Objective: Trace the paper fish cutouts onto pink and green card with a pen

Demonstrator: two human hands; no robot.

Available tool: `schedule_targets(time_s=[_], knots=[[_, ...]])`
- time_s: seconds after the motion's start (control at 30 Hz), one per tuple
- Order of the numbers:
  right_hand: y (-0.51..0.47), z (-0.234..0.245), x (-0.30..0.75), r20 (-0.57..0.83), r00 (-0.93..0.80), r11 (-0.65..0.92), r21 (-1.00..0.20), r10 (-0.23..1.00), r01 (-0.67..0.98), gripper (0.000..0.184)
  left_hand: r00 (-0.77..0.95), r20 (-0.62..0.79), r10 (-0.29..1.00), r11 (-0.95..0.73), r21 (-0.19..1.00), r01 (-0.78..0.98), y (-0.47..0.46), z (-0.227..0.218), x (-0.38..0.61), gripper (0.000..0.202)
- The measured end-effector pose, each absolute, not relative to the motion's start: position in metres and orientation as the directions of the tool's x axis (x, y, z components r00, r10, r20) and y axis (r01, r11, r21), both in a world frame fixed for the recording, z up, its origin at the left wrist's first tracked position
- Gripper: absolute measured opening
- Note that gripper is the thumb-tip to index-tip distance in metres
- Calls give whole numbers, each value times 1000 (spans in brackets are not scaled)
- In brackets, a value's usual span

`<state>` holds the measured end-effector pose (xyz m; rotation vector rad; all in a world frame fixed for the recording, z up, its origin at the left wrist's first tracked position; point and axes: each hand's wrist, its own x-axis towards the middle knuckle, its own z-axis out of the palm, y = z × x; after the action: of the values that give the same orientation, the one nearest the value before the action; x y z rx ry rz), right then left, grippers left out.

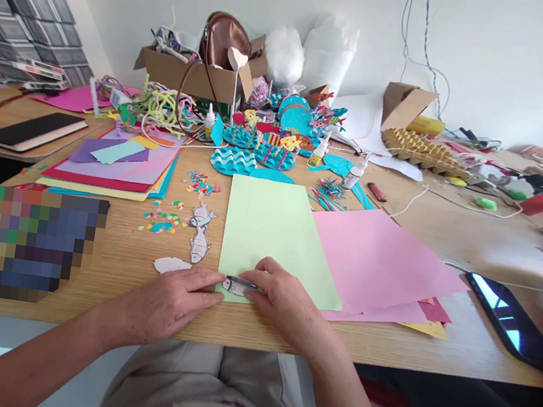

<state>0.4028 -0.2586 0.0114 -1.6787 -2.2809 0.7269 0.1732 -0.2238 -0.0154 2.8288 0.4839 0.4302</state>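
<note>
pinching pen (244, 282) w/ r grip (283, 297); l grip (164, 301) spread on green ppr (272, 230); confetti (166, 226) l, pink ppr (384, 266) r.

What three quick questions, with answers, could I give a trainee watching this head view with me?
1. Which hand holds the pen: left or right?
2. True or false: the pale green sheet lies left of the large pink sheet.
3. The paper cutout beside the pen is shaped like:
A) a star
B) a fish
C) a heart

Key:
1. The right hand.
2. True.
3. B.
</note>
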Motion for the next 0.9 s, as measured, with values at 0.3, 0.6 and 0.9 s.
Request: schedule_targets(time_s=[0.3,0.6,0.9], knots=[[-261,8,400,-79,-282,203,-513,956,834,26,907,275,318,-939,225,261,-223,-16,173,33],[-260,5,409,-78,-301,209,-557,951,804,28,904,293,312,-943,213,256,-223,-16,174,34],[-259,2,403,-82,-289,197,-553,954,809,27,901,297,316,-942,210,262,-224,-18,172,34]])
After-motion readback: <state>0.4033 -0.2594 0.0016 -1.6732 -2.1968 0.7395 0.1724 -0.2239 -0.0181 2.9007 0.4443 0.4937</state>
